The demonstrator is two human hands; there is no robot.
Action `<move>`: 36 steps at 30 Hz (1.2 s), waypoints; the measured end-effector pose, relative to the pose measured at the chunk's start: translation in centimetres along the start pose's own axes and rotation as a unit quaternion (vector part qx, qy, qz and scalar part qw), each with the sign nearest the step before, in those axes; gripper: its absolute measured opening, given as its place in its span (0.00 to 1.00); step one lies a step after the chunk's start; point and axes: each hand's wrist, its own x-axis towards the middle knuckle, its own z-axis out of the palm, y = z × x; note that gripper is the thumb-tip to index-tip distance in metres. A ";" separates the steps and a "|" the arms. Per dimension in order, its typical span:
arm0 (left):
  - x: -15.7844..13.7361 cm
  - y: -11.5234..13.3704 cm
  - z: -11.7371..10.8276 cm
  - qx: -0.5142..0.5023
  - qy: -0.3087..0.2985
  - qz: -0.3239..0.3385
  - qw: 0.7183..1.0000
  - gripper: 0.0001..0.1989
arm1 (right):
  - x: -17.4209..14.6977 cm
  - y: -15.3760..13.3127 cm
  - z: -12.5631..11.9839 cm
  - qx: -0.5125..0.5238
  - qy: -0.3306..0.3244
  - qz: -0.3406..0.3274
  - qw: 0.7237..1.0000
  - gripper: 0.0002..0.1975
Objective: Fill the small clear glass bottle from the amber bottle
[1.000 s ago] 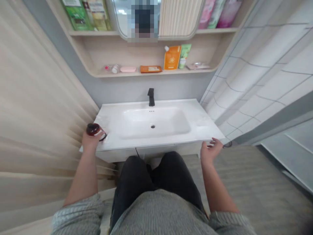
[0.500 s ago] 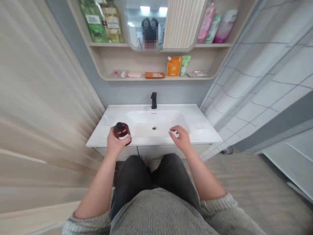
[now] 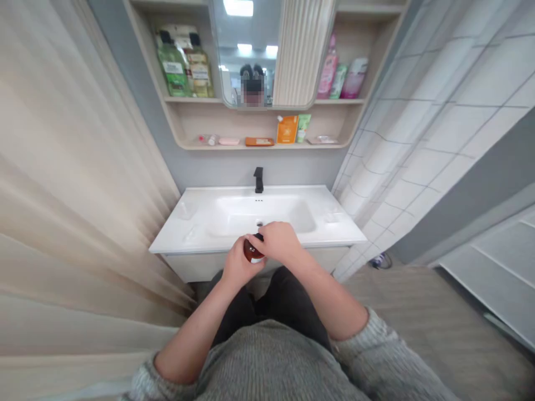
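Observation:
A dark brown bottle (image 3: 252, 252) with a white label is held upright in front of the sink's front edge. My left hand (image 3: 237, 264) is wrapped round its body from the left. My right hand (image 3: 281, 241) closes over the top from the right, its fingers on the black cap (image 3: 258, 236), most of which they cover. Just beyond my hands lies the white sink (image 3: 228, 214), with its dark drain (image 3: 259, 224) partly behind them.
A black faucet (image 3: 259, 181) rises at the sink's back. Above it, a shelf cabinet (image 3: 184, 125) holds several bottles, an orange pouch (image 3: 287, 130), a green tube (image 3: 303, 128) and a mirror (image 3: 263, 33). Curtains hang left (image 3: 104, 167) and right (image 3: 401, 156).
My left hand has brought the bottle rightward and closer to my body. My right hand has moved left from over the sink and closed on the bottle's cap. The view has shifted slightly.

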 end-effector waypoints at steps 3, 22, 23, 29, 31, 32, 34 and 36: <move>-0.8 0.2 0.5 -0.053 -0.022 -0.016 0.998 0.27 | -0.2 0.7 -0.1 0.013 -0.015 -0.058 0.998 0.31; -1.4 0.7 1.9 -0.086 0.029 -0.027 0.996 0.32 | -1.4 0.8 -2.7 0.009 -0.005 -0.088 0.996 0.21; -1.3 0.6 1.9 -0.088 0.026 -0.024 0.995 0.32 | -1.4 1.0 -2.8 0.021 -0.008 -0.106 0.994 0.18; -1.1 0.3 2.4 -0.096 0.007 -0.032 0.995 0.35 | -1.2 1.6 -3.7 0.081 -0.009 -0.137 0.987 0.16; -1.0 0.4 2.6 -0.097 0.006 -0.034 0.995 0.35 | -0.9 1.6 -3.7 0.077 -0.014 -0.123 0.989 0.16; -0.9 0.4 2.6 -0.096 0.006 -0.033 0.995 0.35 | -0.8 1.6 -3.7 0.081 -0.016 -0.125 0.989 0.14; -0.7 0.5 2.4 -0.092 0.004 -0.034 0.995 0.34 | -0.7 1.8 -3.8 0.104 -0.013 -0.151 0.983 0.13; -0.6 0.5 2.2 -0.091 0.000 -0.038 0.995 0.32 | -0.8 2.0 -3.8 0.132 -0.011 -0.184 0.974 0.19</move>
